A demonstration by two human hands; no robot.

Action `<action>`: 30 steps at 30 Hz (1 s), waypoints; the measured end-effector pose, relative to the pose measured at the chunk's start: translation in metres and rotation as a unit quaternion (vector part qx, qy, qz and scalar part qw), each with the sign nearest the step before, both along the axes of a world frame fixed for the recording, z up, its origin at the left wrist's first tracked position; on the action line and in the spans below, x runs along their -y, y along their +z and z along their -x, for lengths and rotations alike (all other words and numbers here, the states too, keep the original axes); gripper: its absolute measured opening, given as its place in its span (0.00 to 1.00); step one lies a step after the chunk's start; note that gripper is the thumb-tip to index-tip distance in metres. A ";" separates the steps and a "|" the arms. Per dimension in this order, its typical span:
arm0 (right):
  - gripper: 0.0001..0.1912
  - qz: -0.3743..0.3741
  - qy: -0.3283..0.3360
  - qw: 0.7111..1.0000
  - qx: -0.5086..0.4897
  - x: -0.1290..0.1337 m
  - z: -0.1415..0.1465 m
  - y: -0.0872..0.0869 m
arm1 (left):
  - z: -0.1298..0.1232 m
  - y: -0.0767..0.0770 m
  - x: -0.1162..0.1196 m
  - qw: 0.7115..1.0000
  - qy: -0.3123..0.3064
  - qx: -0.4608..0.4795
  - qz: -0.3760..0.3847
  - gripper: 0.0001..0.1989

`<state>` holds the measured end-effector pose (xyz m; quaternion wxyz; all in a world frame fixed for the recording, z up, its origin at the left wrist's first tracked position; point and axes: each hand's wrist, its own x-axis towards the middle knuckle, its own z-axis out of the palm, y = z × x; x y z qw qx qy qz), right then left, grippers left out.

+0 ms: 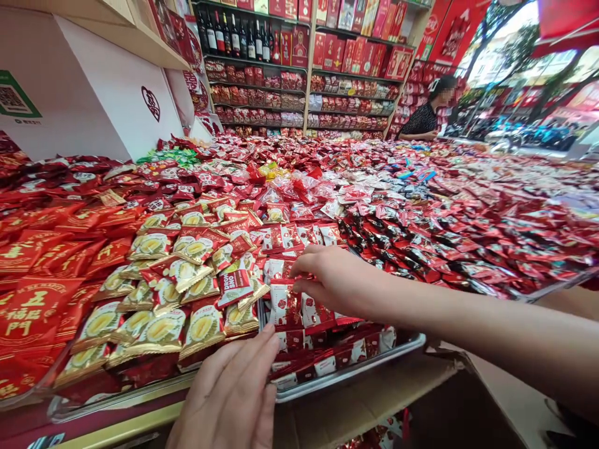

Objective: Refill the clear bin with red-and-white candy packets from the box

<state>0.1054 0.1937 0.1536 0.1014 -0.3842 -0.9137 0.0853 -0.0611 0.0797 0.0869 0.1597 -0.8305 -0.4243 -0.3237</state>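
Observation:
My right hand [334, 280] reaches over a tray of small red-and-white candy packets [284, 307]. Its fingers are bent and spread a little, with the tips at the packets, and I see nothing gripped in them. At the front left corner of that clear plastic tray [346, 372], my left hand [234, 390] lies with fingers stretched out, fingertips by the rim. Just left of it are durian-printed candy packets [161, 330] heaped in a neighbouring tray. One red DRO-lettered packet [235, 285] sits on that heap near the divider.
Red packets with gold characters [35, 312] fill the far left. Dark red packets [449, 243] spread to the right. Below the tray stands an open cardboard box [402, 405] with packets inside. Shelves of bottles [234, 37] rise behind. Another person [421, 118] is at the back right.

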 end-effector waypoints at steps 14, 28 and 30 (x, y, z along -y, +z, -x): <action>0.06 0.078 0.014 0.996 -0.033 -0.023 0.014 -0.008 | -0.013 0.011 -0.010 0.986 0.064 -0.151 -0.010 0.19; 0.06 0.194 -0.063 0.977 -0.064 -0.028 0.020 -0.012 | -0.007 0.004 -0.001 0.984 0.030 -0.168 -0.051 0.19; 0.06 0.174 -0.064 0.982 -0.048 -0.020 0.024 -0.014 | -0.008 0.003 0.000 0.983 0.045 -0.171 -0.048 0.20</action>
